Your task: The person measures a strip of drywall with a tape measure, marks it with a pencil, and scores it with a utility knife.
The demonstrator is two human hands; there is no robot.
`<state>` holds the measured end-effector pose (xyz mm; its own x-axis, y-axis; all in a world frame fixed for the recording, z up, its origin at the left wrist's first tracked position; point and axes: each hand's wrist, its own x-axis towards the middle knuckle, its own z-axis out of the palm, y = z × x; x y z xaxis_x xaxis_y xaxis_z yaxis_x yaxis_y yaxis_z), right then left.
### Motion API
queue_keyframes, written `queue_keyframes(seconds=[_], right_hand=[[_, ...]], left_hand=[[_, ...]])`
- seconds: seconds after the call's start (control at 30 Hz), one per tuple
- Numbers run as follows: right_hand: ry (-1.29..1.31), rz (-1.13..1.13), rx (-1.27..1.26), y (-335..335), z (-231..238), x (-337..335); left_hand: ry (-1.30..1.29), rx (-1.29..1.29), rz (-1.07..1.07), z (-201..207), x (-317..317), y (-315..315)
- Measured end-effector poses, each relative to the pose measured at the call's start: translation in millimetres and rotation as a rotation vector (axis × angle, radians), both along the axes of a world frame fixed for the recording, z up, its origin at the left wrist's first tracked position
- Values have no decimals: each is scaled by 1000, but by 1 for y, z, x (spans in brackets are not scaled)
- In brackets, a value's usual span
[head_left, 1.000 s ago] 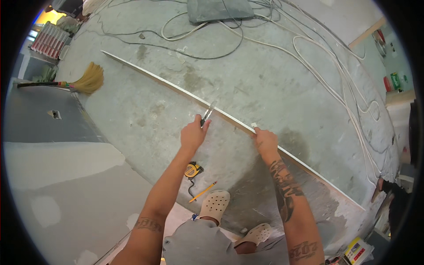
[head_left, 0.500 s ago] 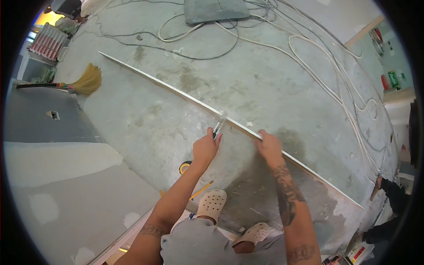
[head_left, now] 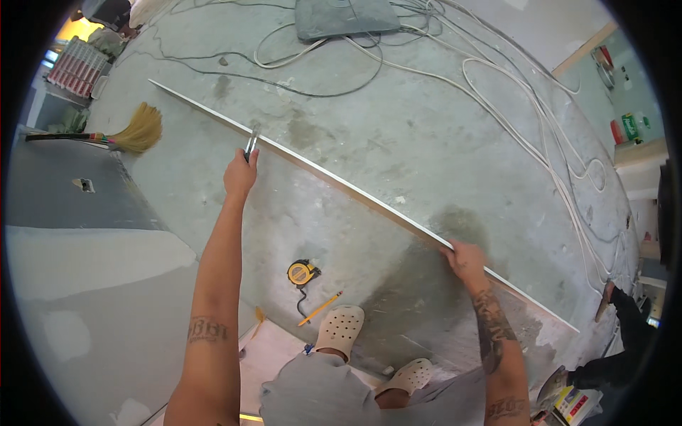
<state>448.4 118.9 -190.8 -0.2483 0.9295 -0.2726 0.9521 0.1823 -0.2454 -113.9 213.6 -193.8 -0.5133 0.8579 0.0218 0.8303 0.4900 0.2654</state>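
A long, thin trim strip (head_left: 341, 182), white on top with a tan side, runs diagonally over the concrete floor from upper left to lower right. My right hand (head_left: 467, 263) is closed around its lower right part. In my left hand (head_left: 241, 174) is a slim silver-and-dark hand tool (head_left: 252, 144), its end at the strip's upper left stretch; its exact kind is too small to tell. Between my arms, a yellow-and-black tape measure (head_left: 303, 272) and a yellow pencil (head_left: 320, 308) lie on the floor by my foot.
A straw broom (head_left: 138, 128) sticks out by the grey wall panel (head_left: 85, 188) at left. A dark flat case (head_left: 346, 20) lies at the far side, with loose cables (head_left: 490, 106) looping rightward. Another person's dark-clothed leg (head_left: 625, 319) shows at the right edge.
My left hand has slid the tool along the strip to the far left. My right hand has moved down and right along it. The tape measure is now uncovered; the strip has shifted slightly left.
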Motion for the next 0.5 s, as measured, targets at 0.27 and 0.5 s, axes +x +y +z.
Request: queue_keyframes(seconds=[0.27, 0.5], right_hand=[[36, -17, 8, 20, -7, -70], [24, 13, -18, 18, -5, -73]], left_hand=[[-48, -58, -109, -15, 57, -28], [-190, -261, -304, 13, 201, -95]])
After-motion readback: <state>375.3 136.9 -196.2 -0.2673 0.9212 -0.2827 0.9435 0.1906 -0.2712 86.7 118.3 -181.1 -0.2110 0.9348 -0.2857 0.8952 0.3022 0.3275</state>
